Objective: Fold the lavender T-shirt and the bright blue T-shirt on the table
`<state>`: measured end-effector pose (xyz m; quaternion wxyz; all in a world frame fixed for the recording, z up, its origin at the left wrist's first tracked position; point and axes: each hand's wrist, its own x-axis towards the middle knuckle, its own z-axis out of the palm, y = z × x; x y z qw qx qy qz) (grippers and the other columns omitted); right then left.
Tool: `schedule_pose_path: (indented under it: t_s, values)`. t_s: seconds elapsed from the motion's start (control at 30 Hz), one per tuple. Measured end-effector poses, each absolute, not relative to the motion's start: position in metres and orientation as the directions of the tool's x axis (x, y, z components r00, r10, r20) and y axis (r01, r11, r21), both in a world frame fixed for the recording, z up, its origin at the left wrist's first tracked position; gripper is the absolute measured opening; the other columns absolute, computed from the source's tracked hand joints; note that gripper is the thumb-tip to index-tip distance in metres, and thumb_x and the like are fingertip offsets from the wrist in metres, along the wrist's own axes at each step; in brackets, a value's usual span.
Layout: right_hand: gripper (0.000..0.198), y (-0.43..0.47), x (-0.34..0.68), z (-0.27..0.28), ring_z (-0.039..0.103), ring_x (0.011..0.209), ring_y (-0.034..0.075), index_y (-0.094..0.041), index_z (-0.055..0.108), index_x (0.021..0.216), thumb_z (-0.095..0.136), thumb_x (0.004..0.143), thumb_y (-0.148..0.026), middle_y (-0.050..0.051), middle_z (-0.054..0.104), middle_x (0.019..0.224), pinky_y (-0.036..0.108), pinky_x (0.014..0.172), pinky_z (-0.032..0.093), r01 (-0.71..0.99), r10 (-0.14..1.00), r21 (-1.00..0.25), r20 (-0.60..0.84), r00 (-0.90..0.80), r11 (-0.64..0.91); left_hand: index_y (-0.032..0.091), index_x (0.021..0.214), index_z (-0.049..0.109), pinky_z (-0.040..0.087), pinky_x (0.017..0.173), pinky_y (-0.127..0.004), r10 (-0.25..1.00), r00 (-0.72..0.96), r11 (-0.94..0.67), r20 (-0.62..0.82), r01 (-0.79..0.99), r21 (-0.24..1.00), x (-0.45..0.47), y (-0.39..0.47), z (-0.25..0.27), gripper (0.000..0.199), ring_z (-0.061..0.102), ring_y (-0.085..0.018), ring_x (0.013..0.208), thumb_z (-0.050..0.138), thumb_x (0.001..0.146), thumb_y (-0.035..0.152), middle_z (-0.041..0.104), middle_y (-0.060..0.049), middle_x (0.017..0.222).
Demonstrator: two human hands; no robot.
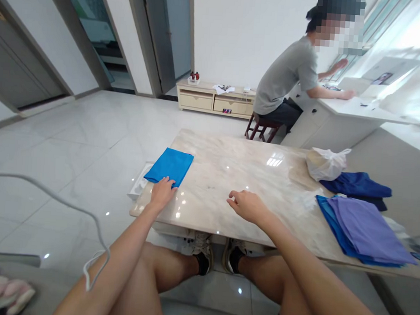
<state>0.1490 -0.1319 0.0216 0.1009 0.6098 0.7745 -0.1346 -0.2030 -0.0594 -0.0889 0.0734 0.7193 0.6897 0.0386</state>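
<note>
A folded bright blue cloth [171, 165] lies at the left end of the marble-topped table [217, 153]. My left hand [163, 191] rests on its near edge, fingers stretched out and nothing gripped. Over the middle of the table is my right hand [246, 204], apart from any cloth, with its fingers loosely bent and nothing in them. At the right end lies a stack of cloths, a purple cloth [368, 228] on top of a blue cloth [330, 218].
Behind the stack are a dark blue cloth [359, 184] and a white plastic bag [326, 163]. Another person [291, 72] sits on a stool at a white desk [357, 108]. A low cabinet [196, 99] stands against the wall. A white cable [66, 205] hangs at the left.
</note>
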Motion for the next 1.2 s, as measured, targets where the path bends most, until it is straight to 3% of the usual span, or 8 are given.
schedule_pose_path:
  t_s: [0.2,0.4,0.63,0.73,0.8,0.87,0.97,1.2]
  values:
    - [0.041,-0.139,0.161,0.024,0.079,0.116,0.033,-0.020,0.078,0.136,0.048,0.117,-0.041,0.017,0.082,0.126,0.036,0.093,0.055,0.972,0.921,-0.085,-0.311,-0.235,0.220,0.021,0.107,0.081,0.055,0.112,-0.045,0.996,-0.079,0.086,-0.036,0.959,0.270,-0.189,-0.055,-0.087,0.025,0.068,-0.036,0.141,0.056,0.105,0.024,0.077,-0.019,0.140]
    - [0.043,-0.142,0.176,0.029,0.078,0.116,0.033,-0.020,0.079,0.136,0.049,0.116,-0.043,0.018,0.081,0.129,0.037,0.095,0.055,0.968,0.928,-0.160,-0.289,-0.234,0.194,0.022,0.089,0.064,0.052,0.110,-0.051,0.787,-0.616,0.394,-0.019,0.478,0.785,-0.181,-0.044,-0.065,0.008,0.073,-0.037,0.115,0.066,0.096,0.020,0.077,-0.016,0.103]
    - [0.039,-0.138,0.200,0.028,0.077,0.118,0.033,-0.019,0.080,0.132,0.052,0.114,-0.040,0.018,0.081,0.129,0.039,0.097,0.056,0.957,0.938,-0.258,-0.280,-0.204,0.131,0.023,0.101,0.053,0.056,0.100,-0.035,0.602,-0.796,0.322,-0.052,0.183,0.929,-0.133,-0.019,-0.029,0.011,0.072,-0.020,0.108,0.052,0.101,0.012,0.070,-0.006,0.106]
    - [0.043,-0.136,0.206,0.016,0.075,0.125,0.034,-0.017,0.070,0.146,0.056,0.113,-0.040,0.018,0.080,0.133,0.041,0.103,0.057,0.933,0.950,-0.345,-0.246,-0.193,0.100,0.024,0.102,0.051,0.057,0.087,-0.025,0.780,-0.614,0.105,-0.122,-0.064,0.992,-0.075,-0.032,0.004,0.010,0.076,-0.013,0.089,0.055,0.105,0.015,0.066,0.001,0.092]
    - [0.061,-0.134,0.209,0.005,0.073,0.130,0.034,-0.016,0.055,0.162,0.065,0.109,-0.046,0.020,0.075,0.143,0.043,0.107,0.057,0.894,0.968,-0.439,-0.176,-0.181,0.087,0.024,0.104,0.054,0.057,0.077,-0.023,0.971,-0.234,-0.003,-0.050,-0.218,0.976,-0.032,-0.055,0.028,0.013,0.077,-0.014,0.079,0.066,0.105,0.025,0.067,0.003,0.086]
    - [0.086,-0.131,0.213,-0.004,0.071,0.134,0.035,-0.016,0.040,0.171,0.075,0.101,-0.052,0.023,0.067,0.155,0.045,0.108,0.057,0.843,0.988,-0.533,-0.078,-0.136,0.074,0.025,0.106,0.055,0.054,0.064,-0.021,0.997,0.071,0.032,-0.008,-0.343,0.939,0.002,-0.082,0.047,0.030,0.077,-0.016,0.072,0.080,0.100,0.040,0.066,0.004,0.082]
    - [0.098,-0.126,0.223,-0.010,0.068,0.138,0.038,-0.014,0.035,0.172,0.081,0.092,-0.045,0.024,0.063,0.159,0.045,0.105,0.059,0.800,0.998,-0.598,0.060,-0.017,0.050,0.023,0.098,0.055,0.047,0.053,-0.019,0.975,0.222,0.132,-0.033,-0.447,0.885,0.026,-0.110,0.063,0.044,0.072,-0.014,0.065,0.090,0.091,0.049,0.062,0.005,0.076]
    - [0.029,-0.119,0.259,-0.002,0.077,0.115,0.032,-0.022,0.081,0.124,0.062,0.102,-0.027,0.013,0.083,0.118,0.034,0.093,0.055,0.875,0.990,-0.464,-0.089,0.108,-0.137,0.021,0.091,0.057,0.037,0.049,-0.016,0.993,0.101,0.110,-0.068,-0.508,0.854,0.010,-0.112,0.061,0.038,0.059,-0.008,0.059,0.091,0.092,0.038,0.060,0.005,0.073]
